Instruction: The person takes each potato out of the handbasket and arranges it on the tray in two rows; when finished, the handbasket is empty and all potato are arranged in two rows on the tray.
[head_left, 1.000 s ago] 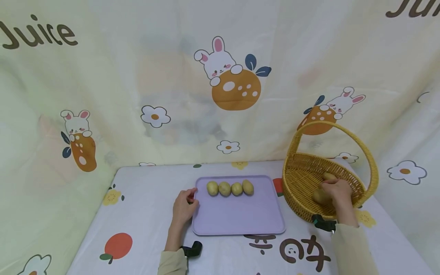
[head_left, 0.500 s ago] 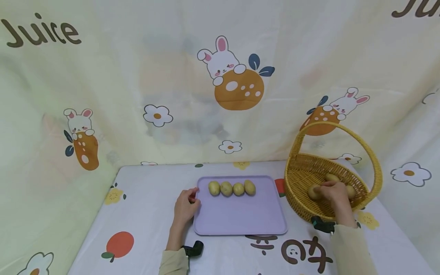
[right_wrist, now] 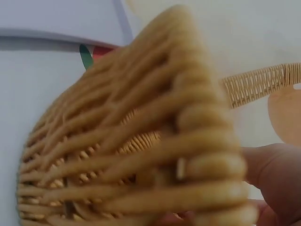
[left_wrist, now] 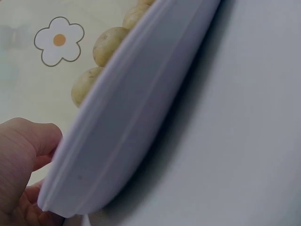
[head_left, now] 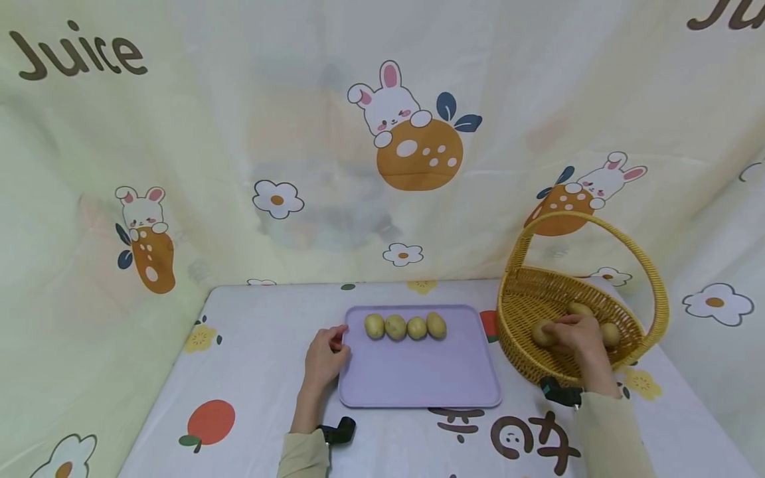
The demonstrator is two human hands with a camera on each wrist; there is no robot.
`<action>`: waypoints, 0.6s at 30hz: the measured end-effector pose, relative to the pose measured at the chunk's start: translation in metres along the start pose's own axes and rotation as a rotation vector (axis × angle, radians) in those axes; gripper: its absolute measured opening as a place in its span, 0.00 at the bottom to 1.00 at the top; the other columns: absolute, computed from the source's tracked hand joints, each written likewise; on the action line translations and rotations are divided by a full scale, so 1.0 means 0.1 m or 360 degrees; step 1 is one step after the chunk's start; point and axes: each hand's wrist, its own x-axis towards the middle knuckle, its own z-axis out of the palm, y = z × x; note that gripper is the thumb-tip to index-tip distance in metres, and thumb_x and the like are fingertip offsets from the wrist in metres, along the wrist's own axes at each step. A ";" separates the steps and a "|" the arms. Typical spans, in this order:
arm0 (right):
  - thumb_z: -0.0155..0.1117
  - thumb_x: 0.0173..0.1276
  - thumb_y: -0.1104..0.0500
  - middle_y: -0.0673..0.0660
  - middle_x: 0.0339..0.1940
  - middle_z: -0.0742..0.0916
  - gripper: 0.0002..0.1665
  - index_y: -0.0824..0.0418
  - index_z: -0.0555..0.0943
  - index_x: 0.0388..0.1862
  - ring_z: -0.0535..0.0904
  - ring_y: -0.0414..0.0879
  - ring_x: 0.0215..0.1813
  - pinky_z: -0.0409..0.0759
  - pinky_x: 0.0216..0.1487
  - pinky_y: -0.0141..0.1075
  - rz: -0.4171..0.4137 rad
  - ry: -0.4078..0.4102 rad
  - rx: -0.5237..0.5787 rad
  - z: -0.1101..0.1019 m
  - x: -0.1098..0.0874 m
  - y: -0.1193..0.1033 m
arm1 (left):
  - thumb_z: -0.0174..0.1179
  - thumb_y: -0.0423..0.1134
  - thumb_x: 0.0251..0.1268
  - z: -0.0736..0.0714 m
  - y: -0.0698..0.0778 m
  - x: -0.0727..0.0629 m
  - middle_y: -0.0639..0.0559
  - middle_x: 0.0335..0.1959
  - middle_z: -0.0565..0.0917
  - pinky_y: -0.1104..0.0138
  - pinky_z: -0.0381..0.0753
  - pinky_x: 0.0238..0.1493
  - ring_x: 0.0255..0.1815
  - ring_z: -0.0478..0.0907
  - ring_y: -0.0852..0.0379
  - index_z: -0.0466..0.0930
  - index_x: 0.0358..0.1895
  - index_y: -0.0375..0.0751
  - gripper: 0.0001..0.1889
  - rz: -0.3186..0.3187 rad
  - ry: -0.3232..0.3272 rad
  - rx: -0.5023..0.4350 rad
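Note:
My left hand [head_left: 323, 358] holds the left rim of a lilac tray [head_left: 418, 378], thumb and fingers at its edge; the left wrist view shows the thumb [left_wrist: 47, 136] by the tray wall [left_wrist: 122, 117]. A row of several potatoes [head_left: 396, 327] lies along the tray's far side. Inside a wicker basket [head_left: 520, 299] on the right, my right hand [head_left: 586, 338] grips a potato [head_left: 542, 333] with its fingertips. Two other potatoes rest there: one behind the hand [head_left: 578, 309] and one to its right [head_left: 611, 334]. The basket's wall hides most of this hand in the right wrist view.
The basket's tall arched handle [head_left: 642, 259] rises over its right and far sides. A printed cloth [head_left: 257, 338] covers the table, and a printed curtain [head_left: 323, 133] hangs close behind it.
Within the basket, my right hand and its potato have moved slightly left, baring the potato on the right. My left hand stays at the tray's rim. The head view has shifted a little.

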 end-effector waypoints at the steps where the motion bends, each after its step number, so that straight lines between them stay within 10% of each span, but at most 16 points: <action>1: 0.62 0.66 0.59 0.72 0.52 0.74 0.34 0.83 0.67 0.61 0.79 0.44 0.35 0.83 0.38 0.41 -0.0002 -0.0002 0.0004 0.01 0.00 0.00 | 0.62 0.31 0.52 0.00 0.00 0.00 0.48 0.34 0.77 0.61 0.74 0.39 0.32 0.75 0.56 0.83 0.54 0.37 0.21 -0.0002 -0.0001 -0.0002; 8: 0.64 0.68 0.57 0.59 0.41 0.80 0.33 0.82 0.69 0.60 0.80 0.38 0.31 0.83 0.36 0.37 -0.0052 -0.0068 0.0061 0.05 -0.08 -0.07 | 0.62 0.31 0.52 0.01 -0.02 0.01 0.48 0.34 0.77 0.62 0.73 0.39 0.33 0.75 0.56 0.83 0.54 0.38 0.22 -0.0013 -0.0006 0.0003; 18: 0.64 0.67 0.62 0.45 0.28 0.83 0.15 0.69 0.76 0.49 0.85 0.39 0.31 0.84 0.38 0.37 -0.0007 -0.0208 0.0667 0.14 -0.11 -0.22 | 0.61 0.31 0.51 -0.01 -0.03 0.01 0.48 0.34 0.77 0.61 0.74 0.39 0.32 0.76 0.56 0.84 0.53 0.36 0.21 0.0026 0.0016 -0.0026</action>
